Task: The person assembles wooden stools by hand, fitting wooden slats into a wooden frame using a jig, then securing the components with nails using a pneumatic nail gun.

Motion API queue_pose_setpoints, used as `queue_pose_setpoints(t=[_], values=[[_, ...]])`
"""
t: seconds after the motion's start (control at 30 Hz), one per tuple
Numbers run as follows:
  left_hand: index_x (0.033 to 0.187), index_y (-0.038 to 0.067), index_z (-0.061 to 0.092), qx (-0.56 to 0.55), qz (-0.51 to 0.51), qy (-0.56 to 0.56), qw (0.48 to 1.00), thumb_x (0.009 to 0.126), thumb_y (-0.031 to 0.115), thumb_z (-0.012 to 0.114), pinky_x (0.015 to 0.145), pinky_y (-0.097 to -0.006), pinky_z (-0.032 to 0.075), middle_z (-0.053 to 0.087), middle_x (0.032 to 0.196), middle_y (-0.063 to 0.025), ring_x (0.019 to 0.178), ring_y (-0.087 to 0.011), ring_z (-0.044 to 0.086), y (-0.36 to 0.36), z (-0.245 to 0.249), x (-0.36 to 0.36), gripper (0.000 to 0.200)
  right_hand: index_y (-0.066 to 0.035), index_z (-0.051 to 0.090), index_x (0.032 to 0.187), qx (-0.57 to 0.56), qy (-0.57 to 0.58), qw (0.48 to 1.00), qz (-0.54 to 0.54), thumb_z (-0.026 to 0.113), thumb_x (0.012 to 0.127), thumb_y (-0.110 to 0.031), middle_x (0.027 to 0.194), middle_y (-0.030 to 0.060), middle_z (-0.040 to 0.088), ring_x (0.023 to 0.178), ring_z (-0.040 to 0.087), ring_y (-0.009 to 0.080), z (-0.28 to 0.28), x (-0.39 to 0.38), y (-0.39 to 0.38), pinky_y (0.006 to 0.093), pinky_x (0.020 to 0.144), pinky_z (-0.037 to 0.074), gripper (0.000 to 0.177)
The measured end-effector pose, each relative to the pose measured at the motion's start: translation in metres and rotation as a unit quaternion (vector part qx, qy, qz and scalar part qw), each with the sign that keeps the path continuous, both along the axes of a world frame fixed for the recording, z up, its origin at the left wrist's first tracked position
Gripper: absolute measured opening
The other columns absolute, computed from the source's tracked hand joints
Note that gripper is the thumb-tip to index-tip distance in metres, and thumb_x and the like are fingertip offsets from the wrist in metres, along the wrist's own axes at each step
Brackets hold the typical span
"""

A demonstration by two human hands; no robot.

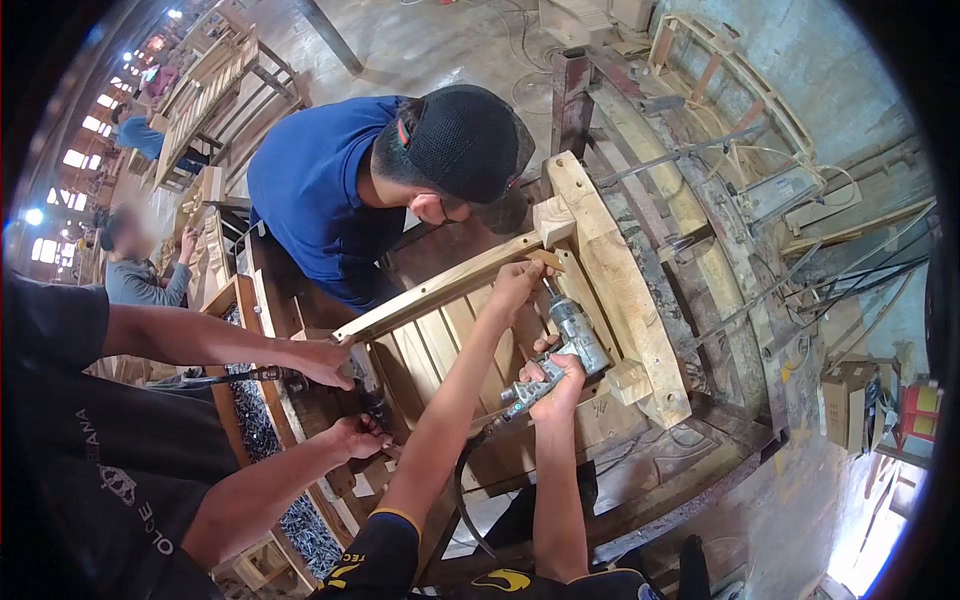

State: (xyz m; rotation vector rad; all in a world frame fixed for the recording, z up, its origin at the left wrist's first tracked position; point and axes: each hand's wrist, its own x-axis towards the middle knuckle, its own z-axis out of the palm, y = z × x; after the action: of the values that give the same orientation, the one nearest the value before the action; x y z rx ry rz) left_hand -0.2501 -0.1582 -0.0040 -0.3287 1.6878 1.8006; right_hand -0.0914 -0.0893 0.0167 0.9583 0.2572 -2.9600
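My right hand [556,387] is wrapped around the handle of a grey air-powered driver [580,335], with a dark hose [462,470] running from its grip. The driver's bit points up and away toward the corner of a wooden frame [615,270]. Beyond the tool's nose, my left hand [514,285] pinches a small, flat wooden piece [547,260] near the bit tip, by the corner block. Pale wooden slats [435,345] lie inside the frame, below my left forearm. Part of my right hand's fingers is hidden behind the handle.
On the left, a co-worker's hands [362,438] hold another dark driver [370,395] at the frame's end. A person in a blue shirt [310,190] leans over the far side. A wooden bin [240,300] contains many screws. A metal bench [720,420] supports the frame.
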Motion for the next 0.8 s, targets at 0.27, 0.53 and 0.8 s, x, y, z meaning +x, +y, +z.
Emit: queue_pose_setpoints(t=[0.27, 0.53, 0.8], values=[[0.095, 0.006, 0.069, 0.059, -0.023, -0.017, 0.998, 0.101, 0.033, 0.051, 0.049, -0.0205, 0.028, 0.047, 0.062, 0.0084, 0.052, -0.0039, 0.035, -0.009, -0.016, -0.007, 0.033, -0.013, 0.054, 0.103, -0.008, 0.019, 1.000, 0.003, 0.054, 0.077, -0.014, 0.093, 0.0038, 0.058, 0.050, 0.046, 0.0132, -0.010, -0.001, -0.002, 0.0328, 0.057, 0.042, 0.027], [0.101, 0.001, 0.068, -0.067, 0.082, 0.064, 0.992, 0.095, 0.019, 0.054, 0.049, -0.0237, 0.033, 0.051, 0.067, 0.0047, 0.054, -0.0055, 0.038, -0.024, 0.010, 0.026, 0.024, -0.014, 0.052, 0.099, 0.030, -0.004, 1.000, 0.004, 0.055, 0.077, -0.012, 0.099, 0.0049, 0.061, 0.050, 0.046, 0.0129, -0.013, -0.019, -0.005, 0.0332, 0.058, 0.043, 0.022], [0.105, -0.005, 0.061, 0.111, 0.181, -0.051, 0.976, 0.099, 0.012, 0.047, 0.056, -0.0234, 0.039, 0.062, 0.080, -0.0059, 0.065, -0.0094, 0.050, -0.110, 0.095, 0.106, 0.022, -0.015, 0.051, 0.095, 0.017, -0.018, 1.000, 0.016, 0.054, 0.079, -0.009, 0.102, 0.0072, 0.062, 0.052, 0.048, 0.0137, -0.015, -0.025, -0.001, 0.0349, 0.057, 0.045, 0.017]])
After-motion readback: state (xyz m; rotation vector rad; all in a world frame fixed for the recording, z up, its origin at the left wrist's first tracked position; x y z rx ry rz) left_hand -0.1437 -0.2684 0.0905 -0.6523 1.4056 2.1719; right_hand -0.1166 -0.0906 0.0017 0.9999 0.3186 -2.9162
